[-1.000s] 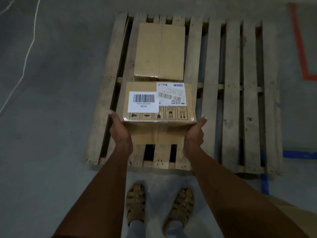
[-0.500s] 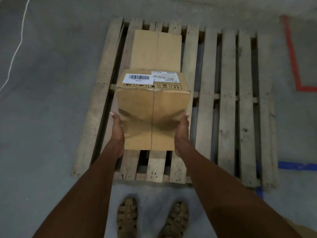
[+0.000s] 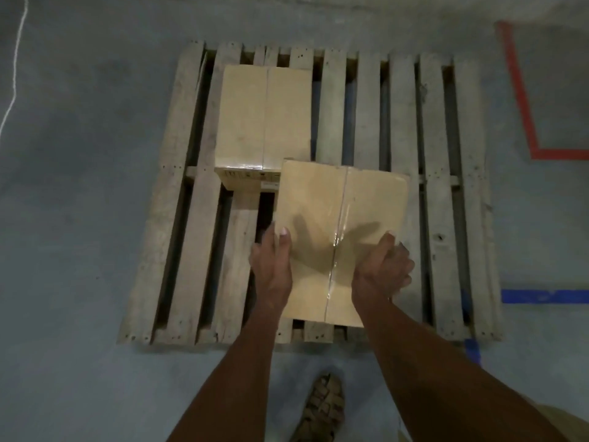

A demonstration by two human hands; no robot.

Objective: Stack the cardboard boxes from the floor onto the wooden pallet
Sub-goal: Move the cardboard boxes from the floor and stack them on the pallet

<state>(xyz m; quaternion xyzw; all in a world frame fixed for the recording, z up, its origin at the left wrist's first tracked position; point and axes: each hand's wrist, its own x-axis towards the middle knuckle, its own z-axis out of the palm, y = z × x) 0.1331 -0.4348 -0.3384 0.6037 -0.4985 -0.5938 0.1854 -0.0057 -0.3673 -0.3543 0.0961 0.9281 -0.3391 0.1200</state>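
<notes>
View from the head camera, looking down at a grey concrete floor, mottled and dimly lit. A weathered slatted wooden pallet lies flat on it, its planks running away from the viewer with dark gaps between them.

A plain tan cardboard box with a taped centre seam rests on the far left part of the pallet, its near side face carrying small printed marks too blurred to read. A second tan cardboard box, sealed with glossy clear tape along its seam, sits over the middle planks nearer the viewer; its far left corner overlaps the near right corner of the first box in this view, and whether it rests fully on the planks cannot be told.

The left hand grasps the left edge of the nearer box, thumb on the top face and fingers curled over the side. The right hand grasps the right edge in the same way.

Floor markings: a red tape line forming an L-shaped corner at the upper right; a blue tape line at the right, beside the pallet's near corner; a thin white cord along the left edge. A brown strapped sandal stands on the floor just short of the pallet's near edge.
</notes>
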